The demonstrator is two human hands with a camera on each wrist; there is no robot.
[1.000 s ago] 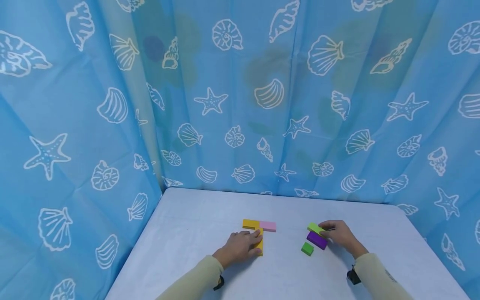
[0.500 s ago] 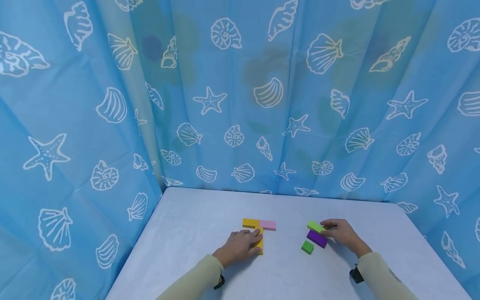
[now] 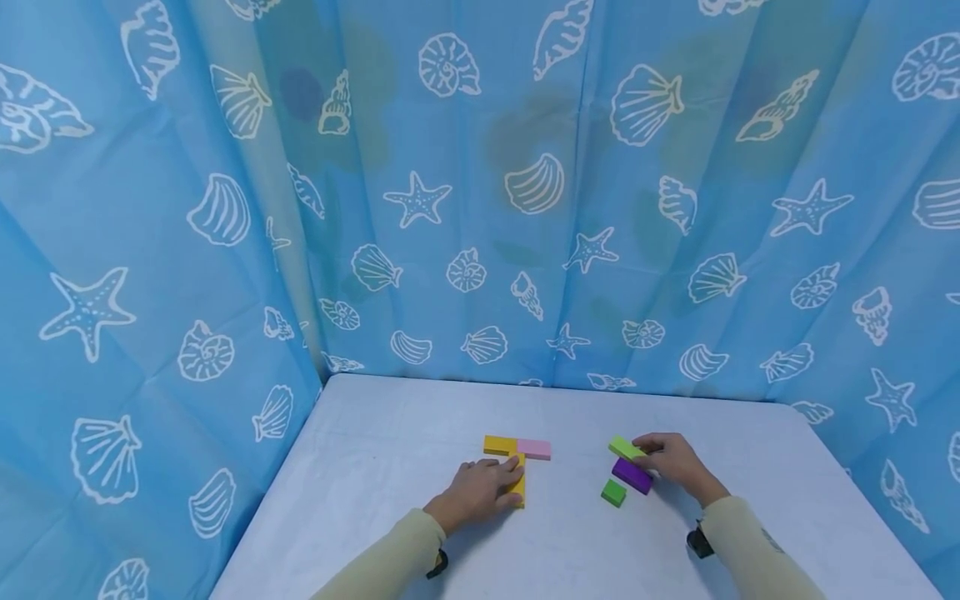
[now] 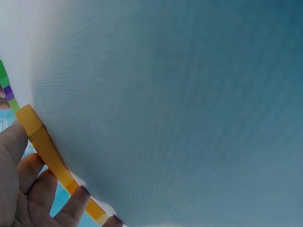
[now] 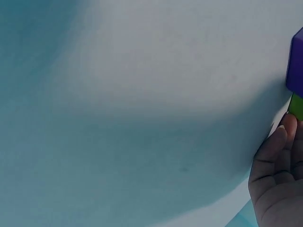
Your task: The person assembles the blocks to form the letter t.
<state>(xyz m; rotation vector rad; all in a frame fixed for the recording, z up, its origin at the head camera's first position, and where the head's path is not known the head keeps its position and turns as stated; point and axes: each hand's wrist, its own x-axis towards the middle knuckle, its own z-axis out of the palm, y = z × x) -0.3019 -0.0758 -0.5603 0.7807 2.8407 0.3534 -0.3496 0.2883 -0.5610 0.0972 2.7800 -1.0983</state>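
Observation:
My left hand lies over an upright-running yellow block, thumb near its close end and fingers toward its far end. The left wrist view shows the thumb and fingertips against the yellow blocks' side. Across the far end sit another yellow block and a pink block, end to end. My right hand pinches a lime green block by its right end. Just in front of that lies a purple block, and nearer still a small green block. Fingers partly hide the lime block.
All the blocks are on a white-covered table. A blue curtain printed with shells and starfish hangs along its back and left sides. White tabletop separates the two groups of blocks.
My right hand has shifted slightly left, sliding the lime green block a little left relative to the purple one. The left hand stays over the yellow block.

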